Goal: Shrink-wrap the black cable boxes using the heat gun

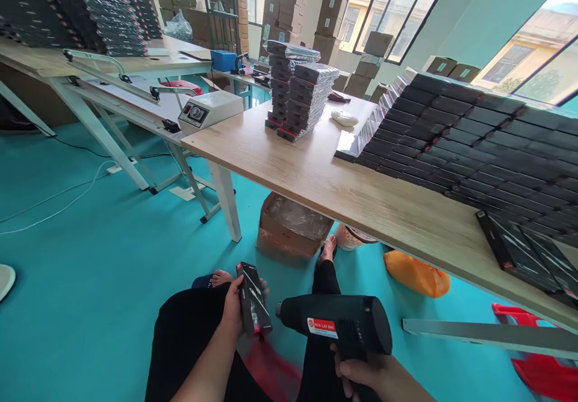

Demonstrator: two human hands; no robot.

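Observation:
My left hand (234, 307) is wrapped round a slim black box (253, 298) with red ends and a picture of a tool on its face. The box is held upright, tilted a little, above my lap. In my right hand (361, 373) is a black heat gun (336, 321) with a red and white label, gripped by its handle. Its nozzle points left toward the box, with a small gap between them. Part of the handle is hidden by my fingers.
A wooden table (271, 158) stands ahead, bearing stacks of wrapped black boxes (300, 92) and a large pile (465, 131) on the right. Beneath it are a carton of clear film (293, 230) and an orange bag (416, 274). A sealing machine (210, 110) stands left.

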